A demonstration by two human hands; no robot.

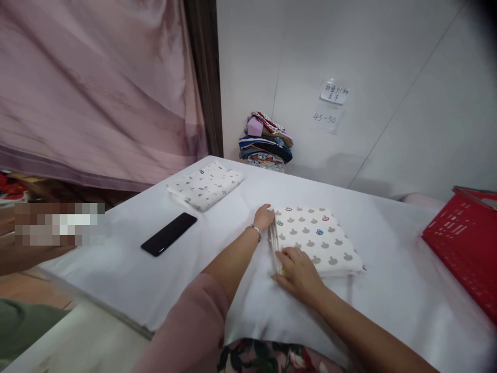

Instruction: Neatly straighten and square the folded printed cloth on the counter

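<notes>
A folded white cloth with grey mushroom-like shapes and a few coloured ones lies flat on the white-covered table. At its far left corner is my left hand, fingers closed on the edge and a bracelet at the wrist. My right hand grips the near left corner, thumb below and fingers on top. The layered left edge of the cloth shows between both hands. Farther left on the table lies a second folded white cloth with small dark prints.
A black phone lies left of my arms. At the right edge stands a red basket. Stacked folded fabrics rise behind the table by the wall. Another person's arm, partly pixelated, reaches in at the left.
</notes>
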